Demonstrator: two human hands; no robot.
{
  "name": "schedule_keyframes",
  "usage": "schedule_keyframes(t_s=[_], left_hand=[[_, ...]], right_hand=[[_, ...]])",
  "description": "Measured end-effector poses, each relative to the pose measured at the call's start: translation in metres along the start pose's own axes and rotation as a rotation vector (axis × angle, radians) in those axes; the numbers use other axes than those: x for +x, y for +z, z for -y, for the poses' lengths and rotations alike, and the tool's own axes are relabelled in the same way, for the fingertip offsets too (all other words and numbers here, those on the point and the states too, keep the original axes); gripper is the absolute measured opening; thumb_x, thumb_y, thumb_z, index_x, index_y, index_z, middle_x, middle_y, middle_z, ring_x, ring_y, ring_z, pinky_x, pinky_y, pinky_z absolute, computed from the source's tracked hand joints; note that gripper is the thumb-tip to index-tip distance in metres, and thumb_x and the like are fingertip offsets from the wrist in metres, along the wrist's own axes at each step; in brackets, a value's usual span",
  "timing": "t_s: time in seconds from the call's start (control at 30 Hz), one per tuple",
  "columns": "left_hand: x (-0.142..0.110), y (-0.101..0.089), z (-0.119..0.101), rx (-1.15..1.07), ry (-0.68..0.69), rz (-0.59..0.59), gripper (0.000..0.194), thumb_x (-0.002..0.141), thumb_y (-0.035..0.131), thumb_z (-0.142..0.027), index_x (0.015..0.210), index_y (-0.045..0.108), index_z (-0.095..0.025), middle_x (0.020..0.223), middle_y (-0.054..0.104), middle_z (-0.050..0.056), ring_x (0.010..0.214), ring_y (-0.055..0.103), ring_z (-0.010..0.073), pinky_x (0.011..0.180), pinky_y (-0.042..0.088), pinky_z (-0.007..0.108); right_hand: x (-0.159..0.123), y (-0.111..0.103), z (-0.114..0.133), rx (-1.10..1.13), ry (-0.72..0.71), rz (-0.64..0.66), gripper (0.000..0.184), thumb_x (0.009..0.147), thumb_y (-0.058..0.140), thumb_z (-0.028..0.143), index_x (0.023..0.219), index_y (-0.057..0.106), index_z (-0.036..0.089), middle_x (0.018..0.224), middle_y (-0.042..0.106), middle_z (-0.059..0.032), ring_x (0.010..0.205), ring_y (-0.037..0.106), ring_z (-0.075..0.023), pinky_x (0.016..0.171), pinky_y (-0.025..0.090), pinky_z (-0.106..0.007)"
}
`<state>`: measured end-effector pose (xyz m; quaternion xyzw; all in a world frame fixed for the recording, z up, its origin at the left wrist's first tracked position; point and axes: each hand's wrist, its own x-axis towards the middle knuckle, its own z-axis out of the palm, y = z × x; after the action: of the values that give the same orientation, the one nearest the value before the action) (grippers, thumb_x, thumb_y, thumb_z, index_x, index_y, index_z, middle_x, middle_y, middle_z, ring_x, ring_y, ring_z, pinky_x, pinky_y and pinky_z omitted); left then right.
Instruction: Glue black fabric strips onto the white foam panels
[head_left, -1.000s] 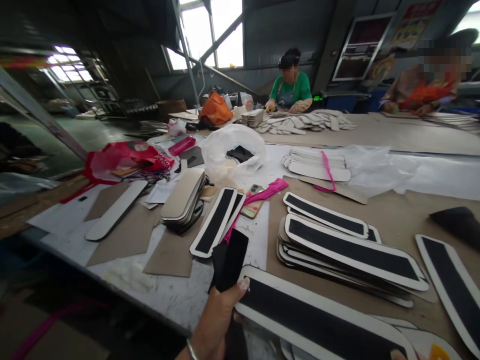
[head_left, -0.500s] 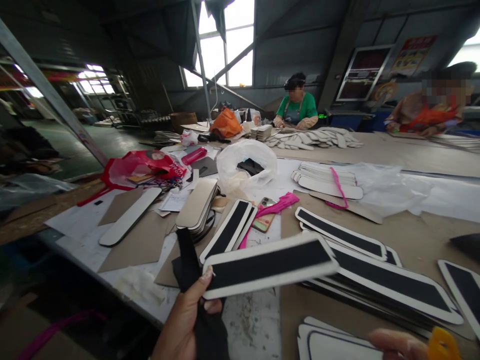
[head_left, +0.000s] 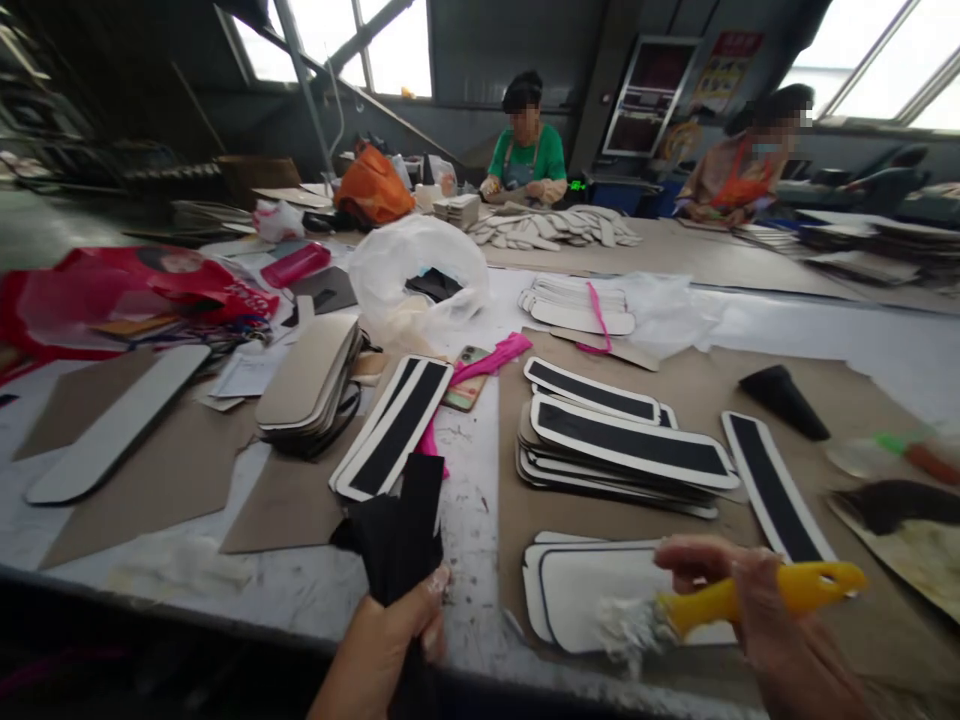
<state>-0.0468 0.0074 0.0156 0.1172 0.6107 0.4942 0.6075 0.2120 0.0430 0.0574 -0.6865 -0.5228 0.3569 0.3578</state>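
My left hand (head_left: 401, 625) is closed around several black fabric strips (head_left: 397, 530), which stick up from the fist near the table's front edge. Just beyond them lies a small pile of white-edged panels with black centres (head_left: 401, 425). My right hand (head_left: 765, 610) grips a yellow-handled brush (head_left: 757, 595). Its bristles (head_left: 626, 625), coated in white paste, hang over a stack of plain white panels with dark outlines (head_left: 592, 590). Whether the bristles touch the top panel, I cannot tell. Behind that stack is a larger stack of black-centred panels (head_left: 637, 440).
Left of centre stand stacked beige panels (head_left: 307, 375). Beyond are a white plastic bag (head_left: 420, 270), a phone (head_left: 466, 375) and a pink strip (head_left: 499, 355). At right are a black cone-shaped piece (head_left: 784, 400) and a single panel (head_left: 776, 485). Co-workers (head_left: 529, 150) sit across the table.
My left hand has let go of the black-centred panel and keeps the black strips; the small pile's top panel lies differently. The brush has come fully into view over the white panels. The view turned right.
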Motion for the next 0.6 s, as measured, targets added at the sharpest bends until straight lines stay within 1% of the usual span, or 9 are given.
schedule_keyframes(t_s=[0.07, 0.13, 0.2, 0.27, 0.33, 0.4, 0.5, 0.6], left_hand=[[-0.002, 0.019, 0.007, 0.122, 0.005, 0.079, 0.03, 0.064, 0.068, -0.041, 0.059, 0.054, -0.015, 0.039, 0.043, -0.005, 0.041, 0.038, 0.0084, 0.044, 0.03, 0.021], [-0.001, 0.036, 0.013, 0.28, 0.032, 0.153, 0.033, 0.067, 0.061, -0.045, 0.059, 0.055, -0.014, 0.041, 0.046, -0.003, 0.043, 0.041, 0.0098, 0.047, 0.032, 0.023], [0.001, 0.047, 0.017, 0.433, 0.039, 0.191, 0.038, 0.068, 0.057, -0.048, 0.051, 0.052, -0.015, 0.041, 0.047, -0.001, 0.044, 0.042, 0.0103, 0.048, 0.031, 0.023], [0.005, 0.055, 0.019, 0.531, 0.032, 0.19, 0.037, 0.065, 0.058, -0.047, 0.047, 0.049, -0.016, 0.038, 0.045, -0.002, 0.041, 0.04, 0.0103, 0.045, 0.029, 0.023], [0.008, 0.059, 0.019, 0.575, 0.027, 0.182, 0.029, 0.063, 0.06, -0.039, 0.047, 0.05, -0.017, 0.035, 0.043, -0.003, 0.037, 0.039, 0.0104, 0.042, 0.027, 0.023], [0.01, 0.062, 0.019, 0.613, 0.02, 0.181, 0.024, 0.062, 0.058, -0.032, 0.045, 0.048, -0.018, 0.032, 0.04, -0.004, 0.035, 0.037, 0.0101, 0.041, 0.025, 0.022], [0.01, 0.064, 0.017, 0.652, 0.013, 0.167, 0.026, 0.062, 0.057, -0.028, 0.041, 0.045, -0.019, 0.031, 0.039, -0.004, 0.033, 0.035, 0.0096, 0.04, 0.023, 0.022], [0.008, 0.065, 0.016, 0.661, 0.022, 0.144, 0.028, 0.063, 0.057, -0.028, 0.04, 0.044, -0.019, 0.03, 0.04, -0.004, 0.033, 0.037, 0.0098, 0.04, 0.025, 0.022]], right_hand=[[-0.005, 0.003, 0.007, 0.04, 0.027, -0.027, 0.059, 0.077, 0.033, 0.069, 0.08, 0.063, 0.019, 0.074, 0.063, -0.0065, 0.059, 0.056, -0.0163, 0.05, 0.048, -0.024], [-0.009, 0.011, 0.01, 0.159, 0.051, -0.046, 0.056, 0.079, 0.034, 0.067, 0.077, 0.061, 0.018, 0.063, 0.059, -0.004, 0.048, 0.05, -0.0132, 0.043, 0.043, -0.023], [-0.01, 0.021, 0.007, 0.266, 0.056, 0.003, 0.052, 0.078, 0.038, 0.066, 0.074, 0.058, 0.017, 0.055, 0.055, -0.0016, 0.045, 0.049, -0.0132, 0.042, 0.043, -0.024], [-0.009, 0.031, 0.0, 0.305, 0.06, 0.093, 0.045, 0.075, 0.047, 0.062, 0.07, 0.056, 0.018, 0.051, 0.053, 0.0005, 0.045, 0.05, -0.0137, 0.044, 0.043, -0.025], [-0.007, 0.037, -0.007, 0.293, 0.075, 0.143, 0.037, 0.071, 0.057, 0.056, 0.068, 0.055, 0.019, 0.048, 0.053, 0.0029, 0.043, 0.05, -0.0132, 0.045, 0.042, -0.025], [-0.008, 0.038, -0.014, 0.261, 0.087, 0.13, 0.031, 0.069, 0.061, 0.051, 0.068, 0.054, 0.02, 0.048, 0.053, 0.0045, 0.042, 0.05, -0.013, 0.044, 0.04, -0.024], [-0.009, 0.03, -0.022, 0.123, 0.072, 0.078, 0.029, 0.07, 0.059, 0.05, 0.07, 0.054, 0.022, 0.048, 0.053, 0.005, 0.044, 0.052, -0.014, 0.046, 0.04, -0.024], [-0.011, 0.017, -0.024, -0.009, 0.004, 0.009, 0.028, 0.072, 0.058, 0.05, 0.071, 0.056, 0.022, 0.052, 0.055, 0.0039, 0.047, 0.052, -0.015, 0.049, 0.041, -0.026]])
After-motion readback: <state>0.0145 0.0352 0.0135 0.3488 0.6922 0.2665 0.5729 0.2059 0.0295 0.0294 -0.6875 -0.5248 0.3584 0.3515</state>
